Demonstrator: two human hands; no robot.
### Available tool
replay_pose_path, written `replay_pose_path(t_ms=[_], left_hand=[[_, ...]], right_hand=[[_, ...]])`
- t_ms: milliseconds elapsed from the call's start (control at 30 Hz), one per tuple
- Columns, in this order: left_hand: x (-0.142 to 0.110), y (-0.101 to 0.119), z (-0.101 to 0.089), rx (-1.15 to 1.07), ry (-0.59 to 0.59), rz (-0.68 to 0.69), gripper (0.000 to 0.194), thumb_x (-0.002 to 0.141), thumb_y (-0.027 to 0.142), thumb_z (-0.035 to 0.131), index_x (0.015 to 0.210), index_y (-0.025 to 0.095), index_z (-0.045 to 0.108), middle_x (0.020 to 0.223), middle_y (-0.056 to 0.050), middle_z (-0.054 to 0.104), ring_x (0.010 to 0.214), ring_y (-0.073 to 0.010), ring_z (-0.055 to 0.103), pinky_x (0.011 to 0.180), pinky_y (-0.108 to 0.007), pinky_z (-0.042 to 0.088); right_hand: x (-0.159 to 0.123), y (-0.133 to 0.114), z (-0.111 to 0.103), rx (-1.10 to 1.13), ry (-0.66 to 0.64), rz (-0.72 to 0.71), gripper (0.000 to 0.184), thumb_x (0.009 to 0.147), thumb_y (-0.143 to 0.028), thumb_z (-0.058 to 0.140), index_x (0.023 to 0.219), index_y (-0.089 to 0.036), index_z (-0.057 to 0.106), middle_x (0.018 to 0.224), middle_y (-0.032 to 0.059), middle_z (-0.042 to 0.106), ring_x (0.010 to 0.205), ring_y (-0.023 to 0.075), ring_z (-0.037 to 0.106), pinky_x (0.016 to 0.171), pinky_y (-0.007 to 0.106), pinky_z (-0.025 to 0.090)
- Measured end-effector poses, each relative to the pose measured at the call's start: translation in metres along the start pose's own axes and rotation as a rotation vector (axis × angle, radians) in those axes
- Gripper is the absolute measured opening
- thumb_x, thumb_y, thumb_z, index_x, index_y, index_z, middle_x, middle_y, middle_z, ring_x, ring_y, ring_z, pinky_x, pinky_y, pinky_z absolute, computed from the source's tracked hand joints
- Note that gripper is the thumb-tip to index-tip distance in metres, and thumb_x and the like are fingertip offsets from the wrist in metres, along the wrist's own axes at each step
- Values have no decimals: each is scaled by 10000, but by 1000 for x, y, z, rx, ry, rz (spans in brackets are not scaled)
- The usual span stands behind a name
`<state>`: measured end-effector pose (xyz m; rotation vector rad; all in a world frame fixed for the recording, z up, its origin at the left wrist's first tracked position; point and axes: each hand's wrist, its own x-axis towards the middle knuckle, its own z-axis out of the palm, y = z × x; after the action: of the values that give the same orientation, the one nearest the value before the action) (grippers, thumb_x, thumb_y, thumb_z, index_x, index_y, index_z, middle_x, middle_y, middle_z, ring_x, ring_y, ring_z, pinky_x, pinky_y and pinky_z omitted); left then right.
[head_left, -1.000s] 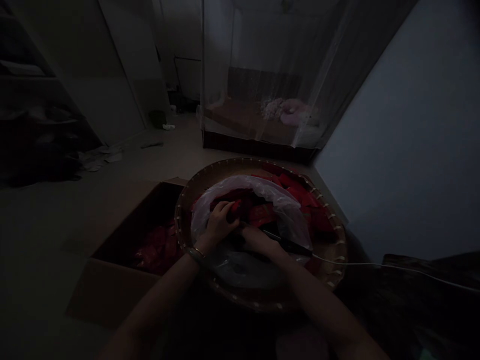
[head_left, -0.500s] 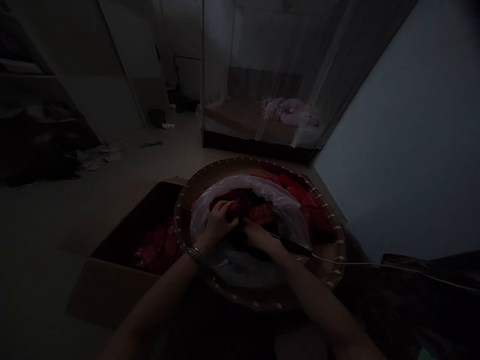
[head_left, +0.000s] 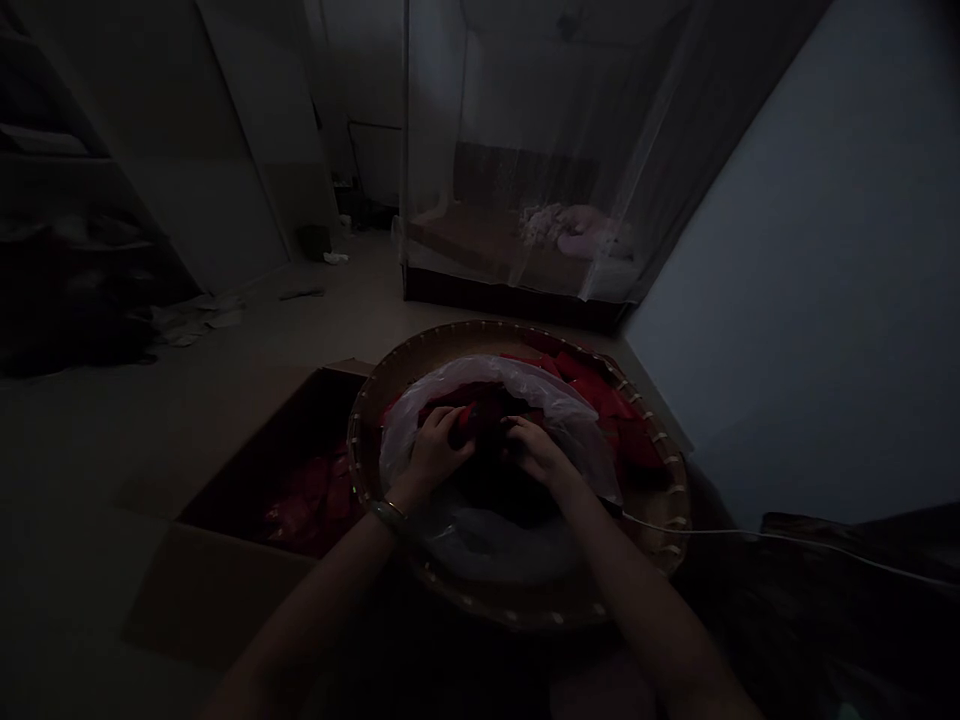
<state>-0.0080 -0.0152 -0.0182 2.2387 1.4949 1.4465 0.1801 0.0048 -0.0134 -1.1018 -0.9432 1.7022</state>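
Between hands [head_left: 439, 450], red item [head_left: 466, 420] half-hidden

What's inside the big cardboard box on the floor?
Inside the cardboard box are shiny red packets. The ones underneath are covered, and the round basket and the left arm hide part of the box.

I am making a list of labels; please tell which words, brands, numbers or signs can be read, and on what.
No text can be read.
Red item in left hand: too dark.
Red packets in woven tray: too dark.
Red pieces in cardboard box: too dark, blurred.
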Motion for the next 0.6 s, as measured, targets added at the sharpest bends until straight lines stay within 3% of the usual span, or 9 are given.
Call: replay_pose_path(t_ms=[167,333,500,600], left_hand=[[0,1,-1,-7,-9,17,452,674,150,642,1116,198,556,1058,-64,602,978,-206,594,879,-360,512],[-2,0,1,-77,-78,62,468,690,177,637,1148,203,542,1077,-69,595,1007,-213,586,880,-371,508],[-3,-1,1,-91,-109,99,458,701,187,633,1149,185,538,1076,-79,598,1011,-214,581,884,-368,505],[-3,0,1,-90,-105,99,450,705,182,626,1146,184,537,1069,-75,601,1005,-208,584,880,-356,507]], right_hand=[[-4,-13,-4,382,-86,155,205,738,-206,448,868,-160,600,811,39,659,756,153,621,643,282,505],[-9,-27,-5,424,-91,122,267,853,-309,412,855,-144,622,778,56,675,752,161,644,684,293,527],[-15,-32,-5,372,-70,0,116,789,-144,536,854,-167,628,839,28,692,793,139,651,728,259,537],[-16,-30,-6,341,-55,-27,235,702,-27,594,880,-177,629,818,1,684,758,117,652,693,220,542]])
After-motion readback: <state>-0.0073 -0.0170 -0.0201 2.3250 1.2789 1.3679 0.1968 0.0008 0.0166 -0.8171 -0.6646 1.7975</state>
